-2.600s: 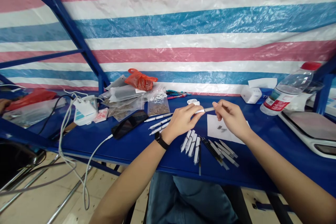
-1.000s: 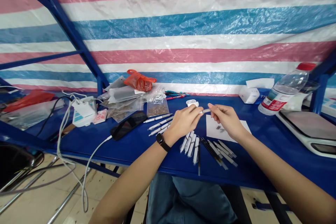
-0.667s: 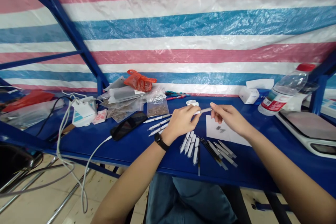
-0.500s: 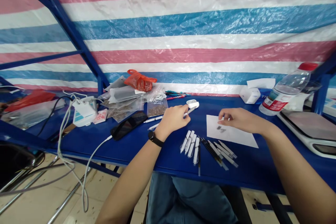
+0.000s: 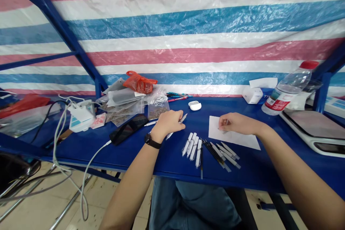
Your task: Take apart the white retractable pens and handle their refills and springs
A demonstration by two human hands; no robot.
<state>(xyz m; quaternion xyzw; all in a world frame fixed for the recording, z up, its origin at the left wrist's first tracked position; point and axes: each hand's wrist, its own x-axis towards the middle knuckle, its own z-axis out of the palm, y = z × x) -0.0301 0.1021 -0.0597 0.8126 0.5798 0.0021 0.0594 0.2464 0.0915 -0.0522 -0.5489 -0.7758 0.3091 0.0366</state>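
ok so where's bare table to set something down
One bare patch lies behind the paper, between the white case and the blue-and-white box; a smaller one between the right forearm and the scale. Front centre is crowded with pens; the left, with plastic bags and the phone.

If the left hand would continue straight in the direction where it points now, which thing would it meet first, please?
Most likely the white earbud case, ahead of the pen in the left hand. Depth is unclear, so the hand might pass above it.
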